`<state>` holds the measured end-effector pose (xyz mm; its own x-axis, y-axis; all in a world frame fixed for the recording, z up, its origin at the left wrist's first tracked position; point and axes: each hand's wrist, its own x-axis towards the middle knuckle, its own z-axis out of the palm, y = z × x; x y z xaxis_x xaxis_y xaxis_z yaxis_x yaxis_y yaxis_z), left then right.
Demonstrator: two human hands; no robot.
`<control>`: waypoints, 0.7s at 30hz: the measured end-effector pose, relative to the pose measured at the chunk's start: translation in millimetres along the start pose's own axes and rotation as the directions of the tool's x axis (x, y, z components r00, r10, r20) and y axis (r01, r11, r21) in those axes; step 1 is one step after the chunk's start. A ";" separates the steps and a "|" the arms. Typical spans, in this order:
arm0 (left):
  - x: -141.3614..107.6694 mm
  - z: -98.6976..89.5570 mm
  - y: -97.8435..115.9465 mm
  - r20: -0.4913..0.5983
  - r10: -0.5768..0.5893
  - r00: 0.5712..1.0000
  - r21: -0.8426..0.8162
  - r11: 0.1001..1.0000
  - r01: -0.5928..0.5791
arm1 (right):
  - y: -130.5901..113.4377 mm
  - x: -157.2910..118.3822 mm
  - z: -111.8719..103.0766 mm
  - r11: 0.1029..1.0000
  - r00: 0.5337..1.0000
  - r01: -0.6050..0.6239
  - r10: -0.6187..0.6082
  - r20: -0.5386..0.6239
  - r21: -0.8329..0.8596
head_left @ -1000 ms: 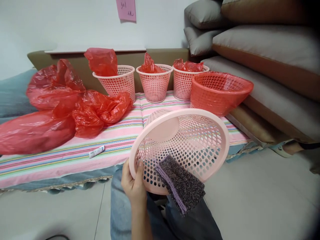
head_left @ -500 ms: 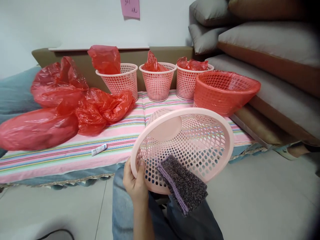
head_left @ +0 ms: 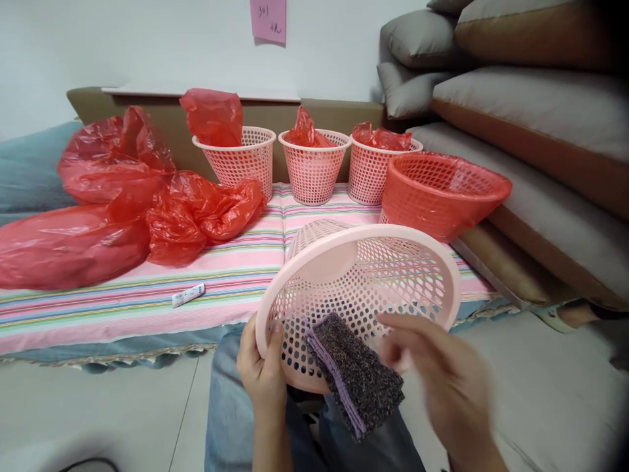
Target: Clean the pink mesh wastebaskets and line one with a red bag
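My left hand (head_left: 264, 367) grips the near left rim of a pale pink plastic basket (head_left: 398, 237), which is tilted on its side over my lap, its mouth toward me. A dark grey, speckled cloth with purple edging (head_left: 361, 377), folded, hangs over the basket's lower rim. Close to the cloth on its right is my right hand (head_left: 442, 373), blurred by motion, index finger stretched out and nothing visible in it. Whether its fingertips touch the basket wall is hard to make out.
Behind stand several pink baskets (head_left: 314, 172) with red plastic bags, and one basket wrapped in a red bag (head_left: 432, 203). Crumpled red bags (head_left: 73, 246) lie left on the striped mat (head_left: 236, 278), near a small white tube (head_left: 188, 295). Cushions (head_left: 531, 105) are piled right.
My right hand has come into view from the lower right, reaching toward the cloth and basket. My left hand keeps its hold on the rim. The camera view has shifted slightly.
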<state>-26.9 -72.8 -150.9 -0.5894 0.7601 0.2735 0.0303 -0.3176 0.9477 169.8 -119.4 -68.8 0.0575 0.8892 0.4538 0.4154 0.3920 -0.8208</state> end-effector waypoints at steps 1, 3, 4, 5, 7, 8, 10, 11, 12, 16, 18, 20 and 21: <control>-0.1 0.4 -0.1 0.001 0.007 1.000 0.003 1.000 -0.007 | 12.8 4.5 10.1 0.998 0.997 -0.013 0.017 0.077 -0.055; -0.2 1.0 -0.6 0.006 0.026 1.000 0.013 1.000 -0.026 | 39.4 7.2 30.7 0.983 0.963 0.003 0.046 0.265 -0.184; -0.2 1.0 -0.7 0.010 0.037 0.999 0.021 0.999 -0.037 | 51.3 5.3 39.6 0.974 0.945 -0.003 0.077 0.317 -0.228; -0.2 0.9 -0.8 0.011 0.052 0.999 0.034 0.998 -0.052 | 61.3 1.6 46.9 0.964 0.928 -0.004 0.102 0.359 -0.265; -0.5 0.4 -0.2 0.020 0.099 0.995 0.075 0.992 -0.100 | 74.7 -8.1 56.3 0.949 0.896 0.007 0.134 0.422 -0.317; -0.9 0.3 0.5 0.033 0.135 0.990 0.099 0.986 -0.137 | 78.4 -12.6 58.5 0.941 0.877 0.028 0.139 0.459 -0.337; -2.4 1.1 2.4 0.081 0.213 0.974 0.144 0.964 -0.223 | 81.6 -18.3 60.0 0.926 0.835 0.079 0.141 0.531 -0.370; -3.4 2.0 3.3 0.107 0.247 0.963 0.157 0.952 -0.261 | 82.2 -19.3 59.9 0.917 0.815 0.104 0.142 0.562 -0.384; -4.6 3.2 4.1 0.126 0.271 0.954 0.167 0.943 -0.289 | 82.4 -19.2 59.6 0.909 0.797 0.126 0.145 0.586 -0.396; -8.5 7.6 3.3 0.075 0.273 0.959 0.205 0.937 -0.283 | 82.3 -14.1 58.7 0.881 0.778 0.170 0.155 0.609 -0.442; -8.9 7.8 1.1 0.027 0.250 0.968 0.225 0.942 -0.250 | 81.8 -11.8 59.8 0.874 0.790 0.162 0.163 0.591 -0.458; -8.1 6.4 -0.5 0.000 0.234 0.972 0.243 0.943 -0.226 | 81.7 -10.6 61.8 0.884 0.806 0.139 0.162 0.569 -0.447; -7.4 5.5 -0.8 -0.004 0.229 0.973 0.247 0.943 -0.221 | 82.2 -10.3 63.0 0.897 0.819 0.115 0.157 0.552 -0.426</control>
<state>-18.1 -75.1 -152.7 -0.5697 0.6651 0.4828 0.3586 -0.3274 0.8742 146.2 -81.5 -162.8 -0.3885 0.9200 0.0513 0.7663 0.3534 -0.5366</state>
